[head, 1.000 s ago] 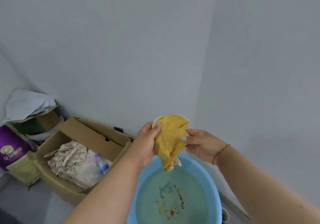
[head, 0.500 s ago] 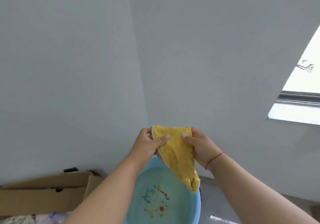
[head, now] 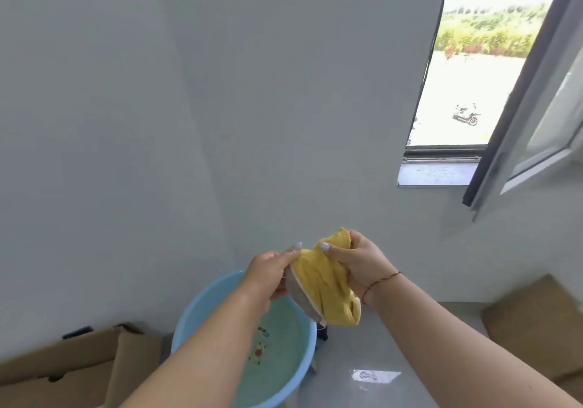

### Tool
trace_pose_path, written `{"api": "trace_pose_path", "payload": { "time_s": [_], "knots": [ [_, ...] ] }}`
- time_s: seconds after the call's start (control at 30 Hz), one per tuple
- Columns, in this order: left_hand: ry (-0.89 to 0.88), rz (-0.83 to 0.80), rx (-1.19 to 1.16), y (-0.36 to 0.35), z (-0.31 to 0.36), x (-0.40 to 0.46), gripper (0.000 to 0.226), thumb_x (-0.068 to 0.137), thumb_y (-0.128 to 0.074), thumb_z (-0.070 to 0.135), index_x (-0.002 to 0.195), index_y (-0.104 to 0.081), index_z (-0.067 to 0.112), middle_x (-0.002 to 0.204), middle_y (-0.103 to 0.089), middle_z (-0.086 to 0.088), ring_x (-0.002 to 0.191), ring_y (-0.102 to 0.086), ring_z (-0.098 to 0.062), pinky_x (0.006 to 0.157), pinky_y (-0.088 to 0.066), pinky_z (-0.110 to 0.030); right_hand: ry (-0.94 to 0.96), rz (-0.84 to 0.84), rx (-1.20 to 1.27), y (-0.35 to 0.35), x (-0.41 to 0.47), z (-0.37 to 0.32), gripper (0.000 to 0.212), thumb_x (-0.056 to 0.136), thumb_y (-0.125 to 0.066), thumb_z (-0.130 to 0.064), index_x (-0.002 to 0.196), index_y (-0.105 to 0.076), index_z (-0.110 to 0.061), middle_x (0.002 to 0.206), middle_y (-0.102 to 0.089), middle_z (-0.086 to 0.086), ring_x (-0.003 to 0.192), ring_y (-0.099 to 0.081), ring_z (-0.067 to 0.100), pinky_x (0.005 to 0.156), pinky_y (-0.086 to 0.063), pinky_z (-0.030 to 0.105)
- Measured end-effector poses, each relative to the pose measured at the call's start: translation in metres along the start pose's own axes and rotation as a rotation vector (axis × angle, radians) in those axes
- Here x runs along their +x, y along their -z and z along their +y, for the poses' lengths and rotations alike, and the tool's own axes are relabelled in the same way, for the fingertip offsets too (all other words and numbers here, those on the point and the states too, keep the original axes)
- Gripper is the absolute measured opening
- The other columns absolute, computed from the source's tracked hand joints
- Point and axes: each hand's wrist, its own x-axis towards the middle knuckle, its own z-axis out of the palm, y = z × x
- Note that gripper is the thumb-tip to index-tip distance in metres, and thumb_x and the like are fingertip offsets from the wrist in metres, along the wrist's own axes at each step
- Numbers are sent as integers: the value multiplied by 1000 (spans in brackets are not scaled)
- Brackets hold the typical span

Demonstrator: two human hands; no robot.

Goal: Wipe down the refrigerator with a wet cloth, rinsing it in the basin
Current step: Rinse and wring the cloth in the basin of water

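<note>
Yellow terry cloth [head: 325, 281], bunched, gripped by both hands [head: 315, 268], seemingly over round blue basin [head: 202, 306].

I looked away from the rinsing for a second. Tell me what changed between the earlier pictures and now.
The yellow terry cloth, spread flat between both hands half a second ago, is now bunched up. The right hand has closed round its upper end; the left hand pinches the other side. The view swung right, showing an open window. Unchanged: both hands hold the cloth above the round light-blue plastic basin of water.
</note>
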Motion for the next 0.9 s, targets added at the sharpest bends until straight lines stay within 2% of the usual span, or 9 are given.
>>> {"api": "trace_pose_path", "payload": {
  "time_s": [0.13, 0.27, 0.47, 0.57, 0.67, 0.73, 0.8, 0.87, 0.9],
  "knots": [
    [45, -19, -81, -26, -16, -34, 12, 91, -66, 21, 86, -59, 14, 68, -63, -3, 62, -58, -19, 66, -50, -30, -126, -1, 133, 23, -48, 7, 29, 92, -63, -24, 108, -59, 0, 106, -66, 22, 98, -66, 35, 90, -53, 51],
    [11, -2, -187, -28, -15, -66, 11, 100, -53, 18, 92, -50, 11, 80, -61, -8, 72, -61, -22, 69, -54, -37, -112, 58, 95, 45, -91, 10, 20, 96, -58, -20, 100, -59, -1, 96, -66, 18, 86, -67, 30, 79, -56, 45],
    [-192, 59, 66, -38, -8, -110, 17, 100, -51, 22, 99, -49, 5, 106, -63, -24, 82, -69, -30, 63, -59, -35, -38, 239, -52, 50, -145, 4, 34, 88, -68, -18, 113, -54, 1, 108, -64, 19, 93, -66, 31, 87, -54, 53],
    [-233, -79, -108, -44, 6, -131, 36, 93, -64, 25, 118, -45, 7, 103, -65, -21, 78, -69, -27, 69, -59, -38, -7, 283, 134, 50, -167, -5, 30, 90, -65, -14, 115, -53, -2, 113, -62, 22, 99, -65, 35, 89, -53, 55],
    [-161, -362, -159, -48, 0, -152, 72, 79, -76, 28, 136, -32, 23, 112, -67, -21, 95, -70, -30, 88, -56, -43, 41, 286, 346, 40, -192, -9, 19, 95, -57, -10, 113, -52, -4, 110, -61, 23, 98, -64, 37, 83, -55, 51],
    [-239, -385, -113, -51, -9, -168, 72, 81, -75, 21, 140, -35, 20, 105, -70, -17, 89, -70, -25, 81, -58, -38, 175, 396, 201, 29, -212, -6, 11, 96, -56, -13, 105, -53, -8, 99, -61, 17, 87, -63, 28, 74, -57, 40],
    [-553, -182, 6, -48, -7, -179, 49, 86, -73, 20, 127, -48, 23, 81, -64, -7, 70, -61, -16, 66, -54, -29, 430, 657, -155, 25, -232, -9, 8, 95, -57, -17, 95, -50, -12, 80, -58, 5, 69, -56, 14, 58, -51, 23],
    [-753, -150, 124, -44, 1, -181, 33, 85, -73, 23, 111, -53, 28, 73, -57, -6, 63, -56, -13, 58, -50, -28, 536, 777, -360, 24, -240, -7, 12, 95, -57, -21, 93, -48, -14, 78, -59, 2, 67, -56, 13, 60, -51, 28],
    [-696, -210, 133, -44, 2, -175, 32, 84, -75, 24, 107, -53, 27, 77, -60, -9, 66, -60, -16, 58, -51, -29, 442, 770, -410, 26, -239, -3, 14, 94, -58, -24, 94, -48, -13, 86, -62, 8, 75, -60, 19, 69, -55, 38]
  ]
}}
